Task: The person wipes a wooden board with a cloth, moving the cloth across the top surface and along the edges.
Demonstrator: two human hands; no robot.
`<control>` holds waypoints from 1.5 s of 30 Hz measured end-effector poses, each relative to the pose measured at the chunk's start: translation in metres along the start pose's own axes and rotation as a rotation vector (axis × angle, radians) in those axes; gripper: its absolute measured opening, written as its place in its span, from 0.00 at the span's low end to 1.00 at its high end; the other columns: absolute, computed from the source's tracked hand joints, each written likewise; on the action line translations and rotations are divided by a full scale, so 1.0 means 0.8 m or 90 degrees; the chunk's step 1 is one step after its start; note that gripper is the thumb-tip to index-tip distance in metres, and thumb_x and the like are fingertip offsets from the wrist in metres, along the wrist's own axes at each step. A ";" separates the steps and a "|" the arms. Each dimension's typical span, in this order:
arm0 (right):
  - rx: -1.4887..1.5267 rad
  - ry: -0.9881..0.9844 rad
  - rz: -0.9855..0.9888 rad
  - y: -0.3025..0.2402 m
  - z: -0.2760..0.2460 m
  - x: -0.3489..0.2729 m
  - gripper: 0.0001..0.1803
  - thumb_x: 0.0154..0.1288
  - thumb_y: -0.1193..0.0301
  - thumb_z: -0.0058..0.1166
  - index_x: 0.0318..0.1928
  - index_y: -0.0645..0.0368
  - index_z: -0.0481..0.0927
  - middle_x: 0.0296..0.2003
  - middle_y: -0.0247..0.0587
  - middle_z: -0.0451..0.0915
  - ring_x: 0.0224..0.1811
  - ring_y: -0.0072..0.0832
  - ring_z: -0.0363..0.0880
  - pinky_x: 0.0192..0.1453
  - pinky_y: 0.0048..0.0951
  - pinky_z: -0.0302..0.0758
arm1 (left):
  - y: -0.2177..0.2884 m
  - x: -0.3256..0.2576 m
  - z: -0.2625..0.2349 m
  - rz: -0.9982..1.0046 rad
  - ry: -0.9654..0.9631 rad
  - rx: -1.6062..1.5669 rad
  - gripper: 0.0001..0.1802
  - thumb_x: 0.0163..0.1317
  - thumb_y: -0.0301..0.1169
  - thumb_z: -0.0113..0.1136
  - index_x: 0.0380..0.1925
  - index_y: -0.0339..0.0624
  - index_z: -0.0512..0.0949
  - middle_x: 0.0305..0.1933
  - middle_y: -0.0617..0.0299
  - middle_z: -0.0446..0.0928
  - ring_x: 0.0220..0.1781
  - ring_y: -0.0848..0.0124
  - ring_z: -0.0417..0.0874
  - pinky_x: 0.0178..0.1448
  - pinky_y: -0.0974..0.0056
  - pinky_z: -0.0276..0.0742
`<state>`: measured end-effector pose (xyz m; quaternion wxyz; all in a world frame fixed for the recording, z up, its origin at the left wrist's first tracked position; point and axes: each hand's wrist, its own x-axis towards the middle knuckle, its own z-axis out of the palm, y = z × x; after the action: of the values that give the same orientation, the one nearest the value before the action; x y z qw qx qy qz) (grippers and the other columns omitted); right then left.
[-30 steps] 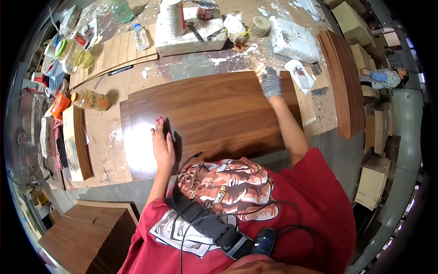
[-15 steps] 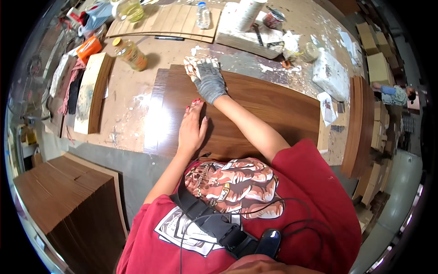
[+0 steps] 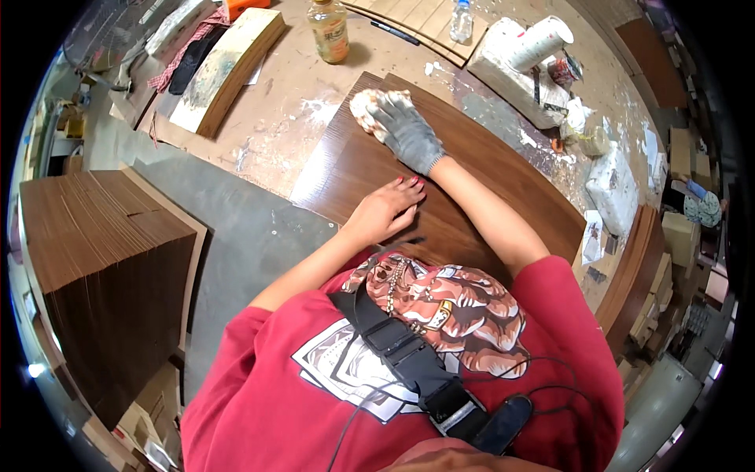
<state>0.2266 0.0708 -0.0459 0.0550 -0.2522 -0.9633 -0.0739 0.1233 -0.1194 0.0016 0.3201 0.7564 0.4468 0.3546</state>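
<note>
Gloved right hand (image 3: 405, 132) has crossed from the right end of the brown board (image 3: 503, 169) to its left | right grip pressed down; can't tell if it holds anything | bare left hand (image 3: 384, 212) on board, fingers outstretched, grip empty | board flat on tabletop (image 3: 275, 118)

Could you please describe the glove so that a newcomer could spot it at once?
On the worktable lies a glossy brown board. Near its far left corner is the right hand, wearing the grey glove; the left hand beside it is bare.
</note>
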 end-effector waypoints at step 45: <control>-0.280 0.078 1.046 -0.055 -0.131 -0.482 0.24 0.80 0.52 0.40 0.65 0.47 0.75 0.64 0.41 0.73 0.65 0.40 0.71 0.69 0.51 0.63 | -0.243 0.206 -0.074 -0.101 -0.099 0.466 0.36 0.82 0.52 0.34 0.81 0.45 0.52 0.86 0.51 0.48 0.87 0.53 0.45 0.85 0.42 0.41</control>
<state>0.5459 -0.1691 -0.0028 0.0927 -0.8717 -0.4333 -0.2091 0.0449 0.1164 -0.0811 0.0883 0.8083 0.5755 0.0876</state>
